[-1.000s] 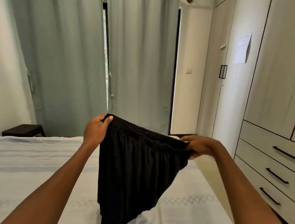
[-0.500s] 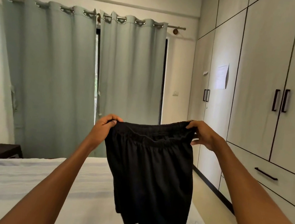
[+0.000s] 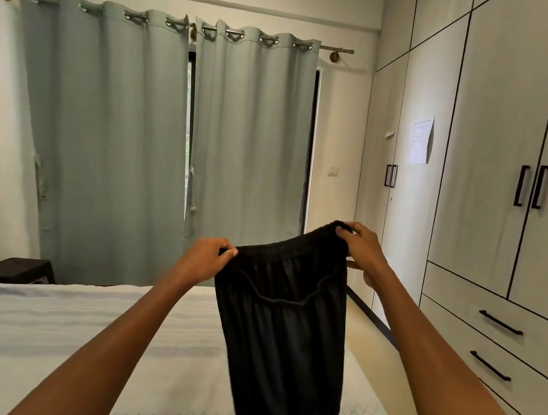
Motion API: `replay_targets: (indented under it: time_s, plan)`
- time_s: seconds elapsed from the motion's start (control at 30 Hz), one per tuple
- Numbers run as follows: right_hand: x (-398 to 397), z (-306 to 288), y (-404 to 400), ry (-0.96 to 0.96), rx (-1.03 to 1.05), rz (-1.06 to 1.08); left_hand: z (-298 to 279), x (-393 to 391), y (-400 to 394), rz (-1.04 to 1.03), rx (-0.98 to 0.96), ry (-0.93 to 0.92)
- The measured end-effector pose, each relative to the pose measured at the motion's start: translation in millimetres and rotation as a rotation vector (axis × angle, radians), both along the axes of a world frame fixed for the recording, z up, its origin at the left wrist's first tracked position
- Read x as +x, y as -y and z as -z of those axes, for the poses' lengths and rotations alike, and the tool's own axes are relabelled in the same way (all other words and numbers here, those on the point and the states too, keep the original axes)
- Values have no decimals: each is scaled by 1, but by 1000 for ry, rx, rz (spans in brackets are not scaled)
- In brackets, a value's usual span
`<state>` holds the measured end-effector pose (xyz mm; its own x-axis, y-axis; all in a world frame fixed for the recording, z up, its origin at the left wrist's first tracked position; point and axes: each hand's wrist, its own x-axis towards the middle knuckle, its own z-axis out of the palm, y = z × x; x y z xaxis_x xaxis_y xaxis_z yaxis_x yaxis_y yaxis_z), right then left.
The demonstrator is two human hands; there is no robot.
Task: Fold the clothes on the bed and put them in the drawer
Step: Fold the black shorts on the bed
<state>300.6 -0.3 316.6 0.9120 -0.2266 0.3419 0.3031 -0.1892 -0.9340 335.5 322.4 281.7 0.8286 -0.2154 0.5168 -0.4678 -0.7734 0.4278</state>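
A pair of black shorts [image 3: 283,346] hangs in the air over the white bed [image 3: 26,332], held up by its elastic waistband. My left hand [image 3: 205,261] pinches the left end of the waistband. My right hand [image 3: 362,249] grips the right end, a little higher, so the waistband slants up to the right. The legs of the shorts dangle down past the bottom of the view. The closed drawers [image 3: 497,341] sit low in the wardrobe at the right.
A tall white wardrobe [image 3: 495,165] with black handles runs along the right wall, with a strip of floor between it and the bed. Grey-green curtains [image 3: 170,143] cover the window ahead. A dark stool [image 3: 11,270] stands at the far left beyond the bed.
Both hands have lifted the shorts clear of the bed and shifted them to the right. My right hand now sits higher than my left, and my view has tilted upward.
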Motion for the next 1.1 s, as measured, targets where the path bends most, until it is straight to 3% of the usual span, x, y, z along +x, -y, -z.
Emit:
replay_targets:
  time_s: [0.13, 0.3, 0.4, 0.53, 0.6, 0.67, 0.77, 0.97, 1.1]
  plan:
    - [-7, 15, -19, -34, 38, -69, 22, -4, 7, -31, 6, -119]
    - [-6, 51, -54, -71, -250, -113, 63, -15, 50, 134, -52, -296]
    - [-12, 69, -68, -117, -302, -209, 93, -18, 74, 205, -93, -371]
    - [-17, 81, -63, -95, -307, -259, 122, -16, 76, 77, -158, -351]
    - [-11, 87, -45, -68, -479, -148, 122, -11, 64, 14, -188, -315]
    - [-6, 98, -25, -83, -803, -2, 113, -7, 48, -22, -232, -273]
    - [-2, 119, -4, -205, -1188, 101, 89, -1, 24, -44, -261, -291]
    - [-9, 134, 31, -494, -1059, 89, 64, 12, -33, -148, -53, -380]
    - [-7, 101, 32, -685, -700, 19, 60, 10, -50, -187, -24, -405]
